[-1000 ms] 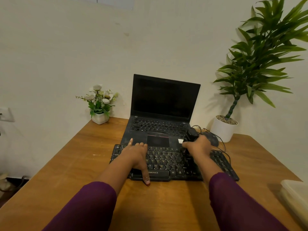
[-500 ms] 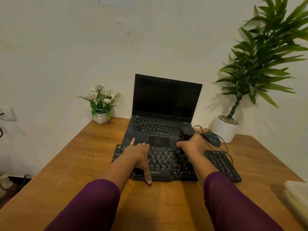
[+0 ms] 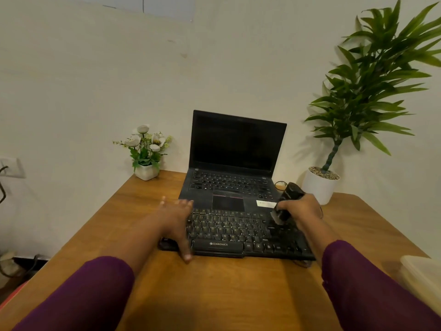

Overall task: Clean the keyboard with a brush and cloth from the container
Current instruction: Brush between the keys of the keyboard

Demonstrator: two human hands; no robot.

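A black keyboard (image 3: 238,232) lies across the wooden table (image 3: 214,283), in front of an open laptop (image 3: 235,163). My left hand (image 3: 177,220) rests flat on the keyboard's left end, fingers spread, thumb over the front edge. My right hand (image 3: 300,209) grips a black brush (image 3: 285,204), tilted, with its pale bristles down on the keys at the keyboard's right part. The pale plastic container (image 3: 422,275) stands at the right edge of the table. No cloth is visible.
A small white pot of white flowers (image 3: 146,151) stands at the table's back left. A tall green plant in a white pot (image 3: 321,183) stands back right. A black cable lies behind my right hand. A wall socket (image 3: 10,167) is at far left.
My right hand has carried the brush to the right along the keyboard, from near the middle to its right part. My left hand stays pressed on the left end.
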